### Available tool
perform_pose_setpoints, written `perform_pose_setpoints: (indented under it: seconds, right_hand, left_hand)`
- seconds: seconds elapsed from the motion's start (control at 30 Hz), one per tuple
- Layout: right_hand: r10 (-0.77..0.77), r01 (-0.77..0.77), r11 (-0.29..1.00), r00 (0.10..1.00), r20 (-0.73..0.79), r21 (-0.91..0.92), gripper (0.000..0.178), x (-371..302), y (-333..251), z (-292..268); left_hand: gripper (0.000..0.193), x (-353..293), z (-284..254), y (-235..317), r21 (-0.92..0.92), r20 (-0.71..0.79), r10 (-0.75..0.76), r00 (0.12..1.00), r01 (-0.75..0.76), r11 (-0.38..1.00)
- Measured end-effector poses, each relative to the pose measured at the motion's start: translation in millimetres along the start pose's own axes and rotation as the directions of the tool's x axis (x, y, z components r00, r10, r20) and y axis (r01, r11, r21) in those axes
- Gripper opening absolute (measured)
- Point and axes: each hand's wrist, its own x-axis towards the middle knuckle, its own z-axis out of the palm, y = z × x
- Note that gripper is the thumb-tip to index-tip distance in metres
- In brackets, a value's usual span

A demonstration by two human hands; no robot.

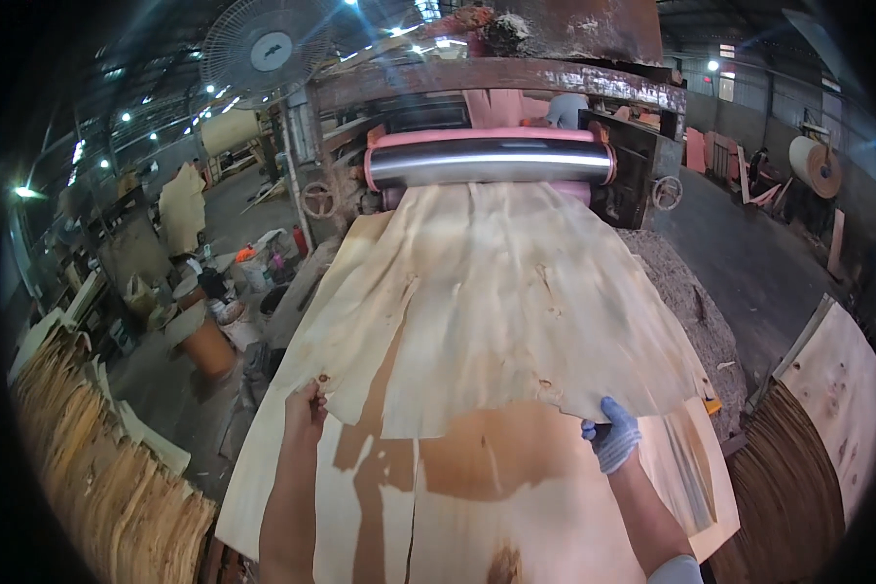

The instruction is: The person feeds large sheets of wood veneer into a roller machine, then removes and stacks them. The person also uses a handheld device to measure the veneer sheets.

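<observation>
A large, pale sheet of wood veneer stretches from my hands up to the steel roller of a machine, its far end at the rollers. My left hand, bare, grips the sheet's near left corner beside a small dark knot. At the near right corner, my right hand, in a light blue and white glove, pinches the edge with the thumb on top. The sheet is wavy, with a long split on its left side. Beneath it lies more veneer, on which the shadow of the sheet and my arm falls.
Stacks of veneer stand at the left and right. Handwheels flank the machine frame. A fan is at upper left; buckets stand on the left floor. Behind the rollers, part of another person shows.
</observation>
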Motion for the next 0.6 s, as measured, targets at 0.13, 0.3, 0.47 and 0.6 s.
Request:
perform_pose_setpoints:
  seconds: [0.13,0.3,0.47,0.6]
  right_hand:
    - [-0.031,0.031,0.999,0.999,-0.036,-0.011,0.025,84,8,14]
    - [0.117,-0.1,0.99,0.976,-0.184,0.101,0.024,193,-3,-22]
    - [0.177,-0.2,0.869,0.98,-0.093,-0.452,0.024,140,14,-10]
    - [0.32,-0.239,0.787,0.947,0.044,-0.569,0.025,80,14,-18]
  left_hand:
    - [0.016,48,38,10,-0.032,0.069,0.133,0.989,-0.131,0.991]
    - [0.036,19,101,-6,0.184,0.174,0.178,0.968,-0.21,0.96]
    - [0.04,-34,9,-65,0.694,0.305,-0.07,0.95,-0.172,0.699]
    - [0.035,-62,-95,-82,0.839,0.217,0.264,0.94,-0.318,0.442]
